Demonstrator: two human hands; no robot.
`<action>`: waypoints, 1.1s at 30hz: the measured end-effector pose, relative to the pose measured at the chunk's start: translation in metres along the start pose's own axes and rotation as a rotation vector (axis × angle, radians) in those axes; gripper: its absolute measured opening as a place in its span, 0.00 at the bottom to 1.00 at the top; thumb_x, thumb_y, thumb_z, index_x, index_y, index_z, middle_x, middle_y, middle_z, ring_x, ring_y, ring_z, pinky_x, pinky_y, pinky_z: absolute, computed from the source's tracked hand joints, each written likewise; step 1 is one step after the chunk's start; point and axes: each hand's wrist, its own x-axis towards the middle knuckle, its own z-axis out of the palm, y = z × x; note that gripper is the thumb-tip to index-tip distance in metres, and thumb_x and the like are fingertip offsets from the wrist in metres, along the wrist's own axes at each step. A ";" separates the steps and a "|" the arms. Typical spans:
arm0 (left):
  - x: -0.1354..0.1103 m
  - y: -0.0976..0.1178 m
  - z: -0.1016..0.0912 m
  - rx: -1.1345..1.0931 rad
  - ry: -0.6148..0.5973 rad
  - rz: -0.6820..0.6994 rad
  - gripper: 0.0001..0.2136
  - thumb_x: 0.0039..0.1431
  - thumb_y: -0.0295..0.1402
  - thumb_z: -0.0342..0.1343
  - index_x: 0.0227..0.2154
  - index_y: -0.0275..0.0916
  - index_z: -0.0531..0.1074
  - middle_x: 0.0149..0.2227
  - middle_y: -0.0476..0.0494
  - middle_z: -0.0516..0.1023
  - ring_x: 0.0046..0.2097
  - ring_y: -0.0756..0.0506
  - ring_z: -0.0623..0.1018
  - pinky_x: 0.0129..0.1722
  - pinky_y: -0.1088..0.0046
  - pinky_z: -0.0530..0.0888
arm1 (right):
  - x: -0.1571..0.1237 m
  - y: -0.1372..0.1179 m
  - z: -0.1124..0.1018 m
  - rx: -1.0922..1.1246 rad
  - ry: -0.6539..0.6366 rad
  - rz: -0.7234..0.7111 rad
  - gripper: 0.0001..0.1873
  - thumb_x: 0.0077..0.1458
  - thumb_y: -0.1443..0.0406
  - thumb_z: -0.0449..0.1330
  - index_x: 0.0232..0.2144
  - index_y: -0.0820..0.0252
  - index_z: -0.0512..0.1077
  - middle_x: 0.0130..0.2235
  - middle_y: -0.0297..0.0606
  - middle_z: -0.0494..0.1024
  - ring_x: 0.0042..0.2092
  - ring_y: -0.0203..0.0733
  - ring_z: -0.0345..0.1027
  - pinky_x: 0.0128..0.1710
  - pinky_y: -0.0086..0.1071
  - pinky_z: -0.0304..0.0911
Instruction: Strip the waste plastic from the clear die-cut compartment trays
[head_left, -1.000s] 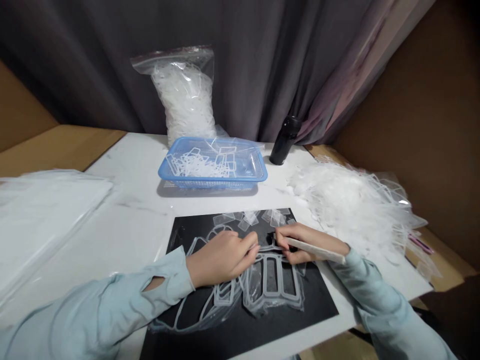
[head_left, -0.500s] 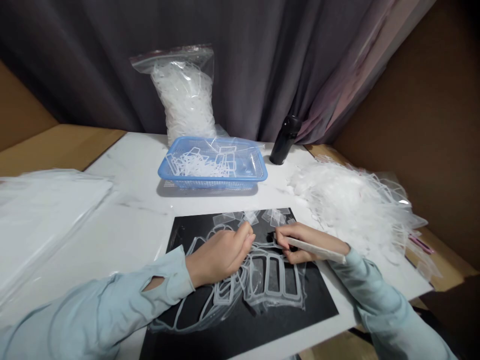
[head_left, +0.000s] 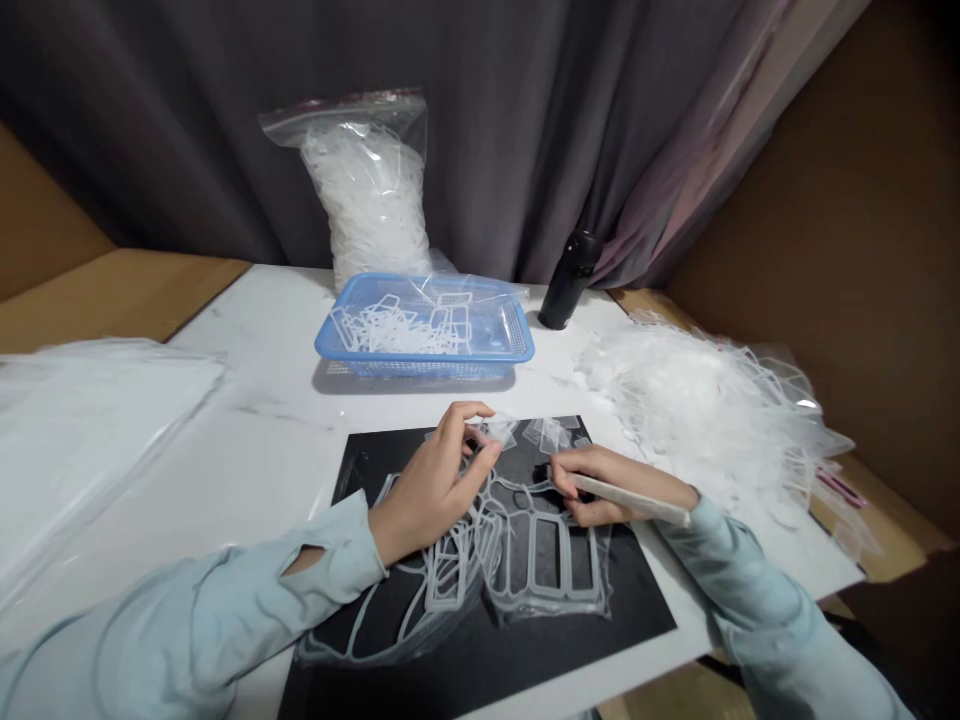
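Observation:
My left hand (head_left: pixel 439 485) hovers over the black mat (head_left: pixel 480 670), its thumb and fingers apart and nothing visible between them. Just beyond its fingertips lie small clear plastic pieces (head_left: pixel 551 433) near the mat's far edge. My right hand (head_left: pixel 600 485) is closed around a slim pale tool (head_left: pixel 634 498) with a dark tip, its exact kind unclear, and rests by the mat's right side. Between and below my hands spreads a tangle of translucent rectangular plastic frames (head_left: pixel 549 555), joined by thin strips. Part of this tangle is hidden under my left hand.
A blue basket (head_left: pixel 427 362) of white frames stands behind the mat, with a full zip bag (head_left: pixel 371 210) at its back. A black bottle (head_left: pixel 571 280) is to its right. Piled plastic scrap (head_left: pixel 690 400) lies at right, plastic sheets (head_left: pixel 97 410) at left.
My left hand has opened from a closed pinch and its fingers have shifted up toward the small clear pieces. My right hand stays in place with the tool.

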 end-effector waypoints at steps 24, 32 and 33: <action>0.002 0.004 -0.002 0.142 -0.452 0.454 0.09 0.67 0.37 0.53 0.40 0.37 0.73 0.38 0.43 0.76 0.41 0.45 0.73 0.44 0.68 0.65 | 0.019 -0.012 0.033 0.638 0.415 -0.049 0.17 0.56 0.63 0.66 0.29 0.57 0.59 0.34 0.30 0.74 0.33 0.37 0.76 0.34 0.31 0.68; 0.003 0.003 -0.002 0.143 -0.494 0.470 0.10 0.69 0.36 0.49 0.38 0.36 0.73 0.35 0.44 0.76 0.37 0.47 0.73 0.43 0.70 0.66 | 0.023 -0.012 0.035 0.639 0.523 -0.100 0.16 0.55 0.65 0.66 0.28 0.58 0.59 0.33 0.31 0.74 0.32 0.32 0.68 0.34 0.28 0.63; 0.003 0.004 -0.002 0.137 -0.494 0.462 0.10 0.69 0.35 0.48 0.37 0.36 0.72 0.34 0.45 0.75 0.36 0.47 0.72 0.43 0.71 0.66 | 0.023 -0.012 0.034 0.622 0.530 -0.095 0.17 0.55 0.65 0.66 0.28 0.58 0.59 0.33 0.31 0.74 0.33 0.32 0.67 0.35 0.28 0.63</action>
